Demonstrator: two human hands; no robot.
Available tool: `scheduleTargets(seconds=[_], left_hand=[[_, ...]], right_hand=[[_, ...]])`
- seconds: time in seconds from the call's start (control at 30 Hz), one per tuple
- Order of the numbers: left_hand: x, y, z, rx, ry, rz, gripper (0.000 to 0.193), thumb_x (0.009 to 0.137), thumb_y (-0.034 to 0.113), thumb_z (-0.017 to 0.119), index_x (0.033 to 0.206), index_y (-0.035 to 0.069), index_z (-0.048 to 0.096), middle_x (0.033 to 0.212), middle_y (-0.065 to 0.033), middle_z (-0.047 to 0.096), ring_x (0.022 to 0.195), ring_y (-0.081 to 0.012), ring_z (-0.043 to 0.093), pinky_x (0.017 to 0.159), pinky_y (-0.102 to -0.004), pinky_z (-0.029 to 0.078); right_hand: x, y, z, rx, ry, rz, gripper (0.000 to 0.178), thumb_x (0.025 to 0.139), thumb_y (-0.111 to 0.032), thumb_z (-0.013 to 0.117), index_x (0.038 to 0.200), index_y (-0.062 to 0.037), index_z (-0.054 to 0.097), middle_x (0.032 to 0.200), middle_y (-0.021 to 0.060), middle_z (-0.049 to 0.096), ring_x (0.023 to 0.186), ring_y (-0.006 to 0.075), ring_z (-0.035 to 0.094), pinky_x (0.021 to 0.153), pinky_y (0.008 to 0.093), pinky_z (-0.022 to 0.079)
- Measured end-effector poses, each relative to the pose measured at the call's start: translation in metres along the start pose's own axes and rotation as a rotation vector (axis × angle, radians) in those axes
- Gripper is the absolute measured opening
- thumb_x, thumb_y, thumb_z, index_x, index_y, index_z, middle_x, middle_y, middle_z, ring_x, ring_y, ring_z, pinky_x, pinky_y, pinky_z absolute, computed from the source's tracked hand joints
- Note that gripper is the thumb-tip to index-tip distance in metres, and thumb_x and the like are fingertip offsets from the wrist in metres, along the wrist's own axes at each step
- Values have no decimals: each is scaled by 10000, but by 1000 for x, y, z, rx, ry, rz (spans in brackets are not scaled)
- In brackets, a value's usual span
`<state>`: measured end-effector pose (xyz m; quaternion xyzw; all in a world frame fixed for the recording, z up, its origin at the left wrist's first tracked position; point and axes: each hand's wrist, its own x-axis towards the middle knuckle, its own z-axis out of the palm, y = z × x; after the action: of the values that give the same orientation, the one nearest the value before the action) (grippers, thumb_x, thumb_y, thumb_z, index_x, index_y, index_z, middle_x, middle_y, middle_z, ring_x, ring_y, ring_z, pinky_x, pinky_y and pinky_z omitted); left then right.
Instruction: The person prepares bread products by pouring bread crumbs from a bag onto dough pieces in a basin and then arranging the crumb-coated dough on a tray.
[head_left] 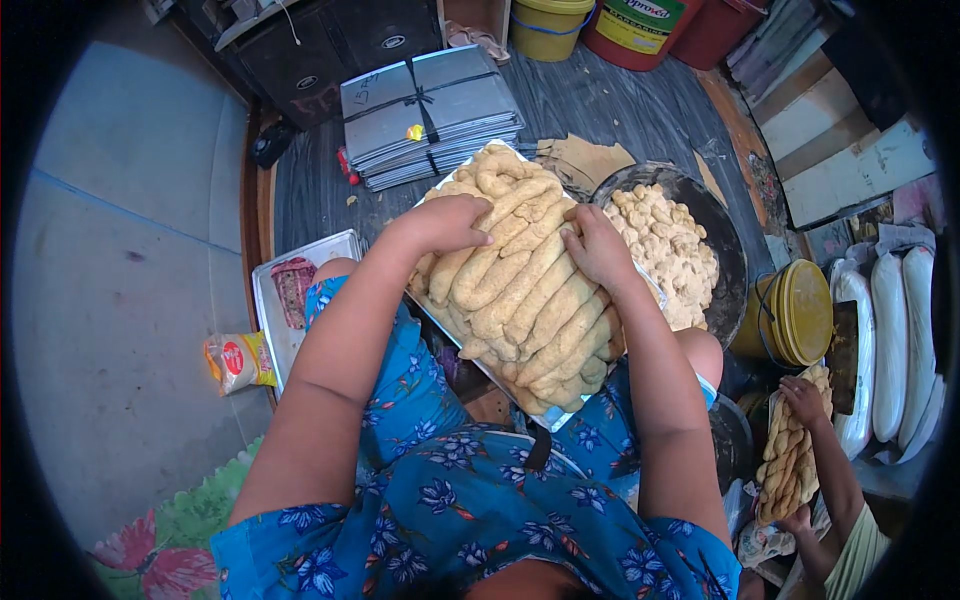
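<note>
A metal tray [556, 420] across my lap is heaped with long, thick ropes of pale brown dough [545, 300], laid side by side and partly twisted. At the heap's upper left, my left hand [457, 222] is closed around a dough rope, its fingertips partly hidden by the dough. Opposite it, my right hand [598, 247] grips the right end of a dough rope with curled fingers and thumb. Beside that hand, a wide dark basin [735, 250] holds many small lumps of dough [660, 240].
Tied metal trays [430, 105] are stacked ahead. Lidded buckets [550, 30] stand behind, and a yellow pail [795, 315] is on the right. A co-worker's hands [803, 400] hold twisted dough [790, 455]. A shallow tray [290, 335] and yellow packet [240, 362] lie left.
</note>
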<state>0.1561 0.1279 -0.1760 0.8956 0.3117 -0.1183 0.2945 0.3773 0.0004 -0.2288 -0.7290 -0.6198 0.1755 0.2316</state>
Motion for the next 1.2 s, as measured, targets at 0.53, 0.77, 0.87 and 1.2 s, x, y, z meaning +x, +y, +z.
scheduleTargets(seconds=[0.53,0.77,0.87,1.2], left_hand=[[0,5,0,8,-15,7,556,794,340,617,1226,15,488,1160,-203,545,1081,-330,530,919,-382,414],[1,4,2,10,-6,4,572,792,337,624,1239,11,478,1167,-210,540,1088,-333,526,923,-378,413],[2,2,5,17,6,13,570,792,333,624,1239,10,478,1173,-209,536,1090,-334,525,924,-379,412],[-1,9,1,23,-25,-7,591,796,357,611,1254,12,466,1188,-207,529,1092,-330,525,926,-377,412]], right_hand=[[0,0,1,10,12,-7,251,832,-205,564,1020,-39,544,1043,142,532,935,335,559,801,407,462],[1,-2,0,4,16,-1,242,830,-207,565,1007,-43,543,1026,150,529,932,339,558,794,411,461],[1,-2,0,5,13,-2,244,831,-207,563,1006,-39,542,1025,151,529,937,340,555,798,412,459],[1,2,3,-27,31,-18,260,838,-219,550,1029,-43,543,1061,154,528,982,340,539,836,410,448]])
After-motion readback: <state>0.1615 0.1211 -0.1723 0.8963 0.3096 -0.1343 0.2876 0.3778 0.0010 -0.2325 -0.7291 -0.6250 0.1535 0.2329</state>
